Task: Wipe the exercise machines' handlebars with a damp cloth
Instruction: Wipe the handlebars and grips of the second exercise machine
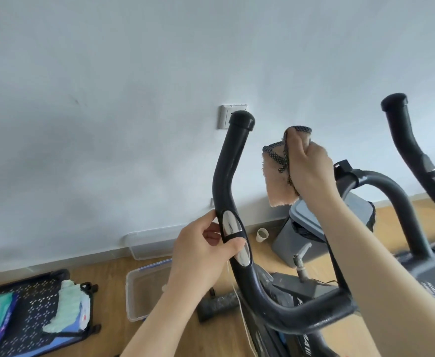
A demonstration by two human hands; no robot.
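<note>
A pale wall [108, 99] is seen behind both sets of fingers, and a wooden floor [108, 274] lies below them. The black left handlebar [233, 155] of the exercise machine is gripped low on its stem by the left hand [203, 251]. The fingers are curled round the bar from behind and the thumb is laid across the front. The right handlebar [401, 135] is left untouched, well to the right of the right hand's fingers. A grey bin [283, 243] is seen on the floor below the right hand [311, 168], and a clear plastic box [139, 292] below and left of the left hand's fingers. The peach cloth [278, 181] is bunched in the curled fingers of the right hand and hangs from them. It is held just beside the left handlebar's upper stem, apart from it. A silver sensor plate [230, 224] is set in the bar directly above the left thumb.
</note>
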